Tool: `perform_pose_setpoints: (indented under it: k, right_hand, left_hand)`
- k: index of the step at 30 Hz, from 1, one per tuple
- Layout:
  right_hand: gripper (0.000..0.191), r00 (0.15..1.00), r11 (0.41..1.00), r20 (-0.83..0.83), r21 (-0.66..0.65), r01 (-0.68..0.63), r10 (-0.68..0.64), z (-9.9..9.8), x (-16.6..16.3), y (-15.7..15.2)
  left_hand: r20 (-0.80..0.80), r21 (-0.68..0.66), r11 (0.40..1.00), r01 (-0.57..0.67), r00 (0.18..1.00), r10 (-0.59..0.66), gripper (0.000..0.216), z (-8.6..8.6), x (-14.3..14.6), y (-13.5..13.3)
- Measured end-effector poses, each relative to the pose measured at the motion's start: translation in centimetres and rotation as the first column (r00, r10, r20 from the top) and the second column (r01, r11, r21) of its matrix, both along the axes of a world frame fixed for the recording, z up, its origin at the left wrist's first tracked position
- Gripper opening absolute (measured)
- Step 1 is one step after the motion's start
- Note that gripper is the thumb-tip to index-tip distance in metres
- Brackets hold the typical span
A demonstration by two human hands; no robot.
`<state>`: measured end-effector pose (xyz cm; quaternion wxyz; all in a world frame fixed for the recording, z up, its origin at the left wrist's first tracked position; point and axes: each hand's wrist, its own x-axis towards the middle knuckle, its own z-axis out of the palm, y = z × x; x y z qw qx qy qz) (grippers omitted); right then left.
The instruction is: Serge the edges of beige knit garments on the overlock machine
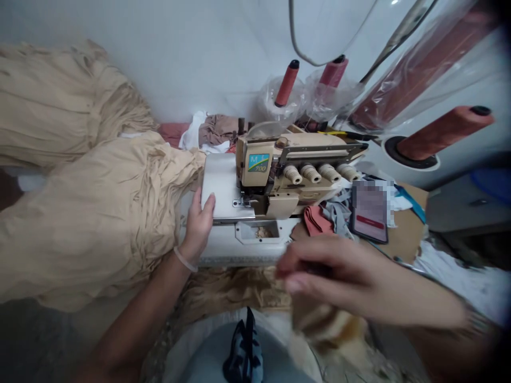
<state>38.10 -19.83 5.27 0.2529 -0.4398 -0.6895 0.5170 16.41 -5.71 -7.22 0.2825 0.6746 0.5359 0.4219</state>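
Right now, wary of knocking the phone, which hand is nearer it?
The right hand is nearer, just in front of the phone and not touching it. The left hand is farther off, resting against the overlock machine's metal plate.

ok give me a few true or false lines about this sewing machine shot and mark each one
1. The left hand touches the metal plate of the overlock sewing machine. True.
2. The right hand grips a thread cone. False: it is in front of the machine, blurred, above a beige fabric piece.
3. A pale bracelet circles the left wrist. True.
4. The phone sits on top of the machine. False: it lies to the machine's right, on brown cardboard.
5. Gathered beige fabric is heaped left of the machine. True.
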Motion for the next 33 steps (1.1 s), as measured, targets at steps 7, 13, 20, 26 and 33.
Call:
perform_pose_setpoints:
  k: [7, 13, 20, 26, 33]
  right_hand:
    - [0.045, 0.962, 0.991, -0.24, -0.037, 0.128, -0.133, -2.7, -5.5, 5.3]
    - [0.038, 0.984, 0.99, -0.17, -0.141, 0.031, -0.055, -4.1, -2.5, 4.1]
    - [0.042, 0.974, 0.922, -0.224, -0.384, -0.056, -0.034, -7.2, 0.1, 2.5]
    - [0.043, 0.934, 0.934, -0.338, -0.357, -0.011, -0.119, -7.4, -1.6, 2.9]
    - [0.035, 0.95, 0.902, -0.293, -0.431, -0.027, -0.111, -8.0, 1.4, 3.0]
  left_hand:
    - [0.158, -0.097, 0.865, 0.492, 0.866, -0.475, 0.047, 4.4, -1.4, -6.4]
    - [0.398, -0.478, 0.591, 0.65, 0.76, -0.515, 0.041, 5.7, -3.2, -6.3]
    - [0.578, -0.63, 0.317, 0.709, 0.7, -0.42, 0.034, 5.8, -5.9, -5.8]
    - [0.728, -0.612, 0.147, 0.777, 0.627, -0.278, 0.046, 3.3, -3.0, -6.2]
    - [0.594, -0.644, 0.384, 0.662, 0.749, -0.294, 0.043, 4.8, -5.3, -4.2]
